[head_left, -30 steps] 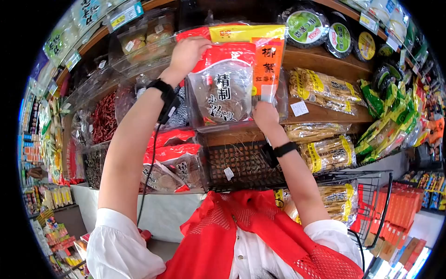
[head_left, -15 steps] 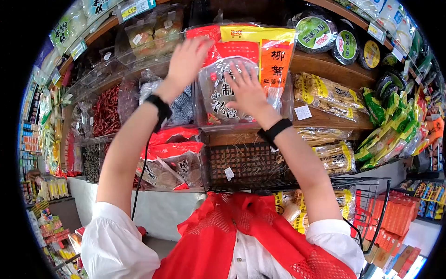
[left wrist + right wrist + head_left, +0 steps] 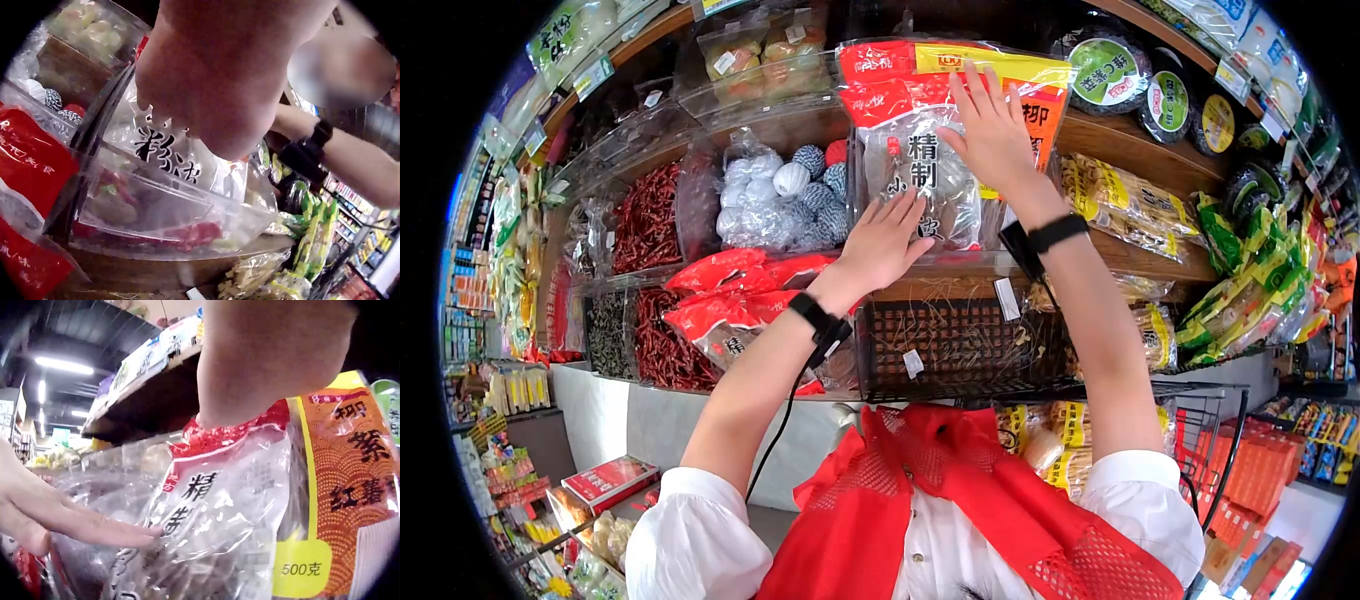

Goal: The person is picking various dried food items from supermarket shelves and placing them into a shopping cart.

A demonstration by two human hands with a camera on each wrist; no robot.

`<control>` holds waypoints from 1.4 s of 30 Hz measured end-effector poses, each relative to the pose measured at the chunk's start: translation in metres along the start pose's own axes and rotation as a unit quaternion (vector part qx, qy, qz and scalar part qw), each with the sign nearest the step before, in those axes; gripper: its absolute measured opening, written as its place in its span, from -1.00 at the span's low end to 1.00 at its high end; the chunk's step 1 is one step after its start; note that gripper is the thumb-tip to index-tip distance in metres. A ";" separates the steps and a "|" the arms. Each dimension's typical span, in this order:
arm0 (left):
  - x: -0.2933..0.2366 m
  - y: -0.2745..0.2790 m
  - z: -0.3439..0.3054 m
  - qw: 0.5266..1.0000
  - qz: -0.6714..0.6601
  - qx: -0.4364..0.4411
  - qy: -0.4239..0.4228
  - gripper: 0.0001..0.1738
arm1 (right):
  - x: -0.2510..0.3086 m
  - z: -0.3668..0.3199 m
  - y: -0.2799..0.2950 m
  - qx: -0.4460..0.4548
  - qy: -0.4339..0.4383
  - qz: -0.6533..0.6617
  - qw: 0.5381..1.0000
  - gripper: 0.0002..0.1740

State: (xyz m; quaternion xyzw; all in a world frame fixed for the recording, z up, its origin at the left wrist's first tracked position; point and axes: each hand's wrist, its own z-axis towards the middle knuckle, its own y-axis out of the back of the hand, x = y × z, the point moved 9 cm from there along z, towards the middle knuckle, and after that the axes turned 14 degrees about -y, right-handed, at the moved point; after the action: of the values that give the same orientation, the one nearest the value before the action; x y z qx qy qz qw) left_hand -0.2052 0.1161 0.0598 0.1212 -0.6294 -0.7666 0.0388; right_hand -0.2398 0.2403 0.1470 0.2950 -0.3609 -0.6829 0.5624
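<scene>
A clear bag with a red top and black characters point(image 3: 915, 165) stands upright in a clear plastic bin point(image 3: 930, 262) on the shelf, with a yellow and orange bag point(image 3: 1040, 95) beside it. My left hand point(image 3: 888, 238) lies flat with straight fingers against the lower part of the clear bag. My right hand point(image 3: 990, 118) presses flat, fingers spread, on the yellow and orange bag near its top. In the right wrist view the left hand's fingers point(image 3: 94, 526) touch the clear bag point(image 3: 219, 519), with the orange bag point(image 3: 356, 481) at the right. The left wrist view shows the bag point(image 3: 164, 150) behind the bin's front wall point(image 3: 156, 215).
Red packets point(image 3: 730, 300) and dried chillies point(image 3: 645, 215) fill bins at the left. A bag of round balls point(image 3: 785, 195) sits beside the clear bin. A dark wire basket point(image 3: 960, 350) hangs below. Yellow packets point(image 3: 1120, 205) and green packets point(image 3: 1230, 260) crowd the right shelves.
My left hand came down from the bags' top edge to the lower front of the clear bag. My right hand rose from the bottom to the upper right. Both let go and now lie flat.
</scene>
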 end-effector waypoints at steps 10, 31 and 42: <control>-0.044 0.019 -0.094 0.999 -0.022 -0.026 -0.033 -0.36 | 0.033 -0.184 0.026 0.151 -0.106 0.049 0.982 -0.26; -0.025 0.001 -0.542 0.935 -0.145 -0.095 0.309 -0.36 | 0.134 -0.691 0.101 0.472 -0.284 -0.151 0.821 -0.15; -0.078 0.033 -0.423 0.977 -0.152 -0.062 0.139 -0.37 | 0.108 -0.725 0.079 0.560 -0.316 -0.195 0.740 -0.12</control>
State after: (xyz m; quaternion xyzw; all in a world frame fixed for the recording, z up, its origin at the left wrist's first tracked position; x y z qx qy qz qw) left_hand -0.0332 -0.2784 0.0272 0.3186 -0.5435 -0.7765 0.0160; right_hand 0.3699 0.0088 -0.1976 0.3877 -0.7704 -0.5062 0.0040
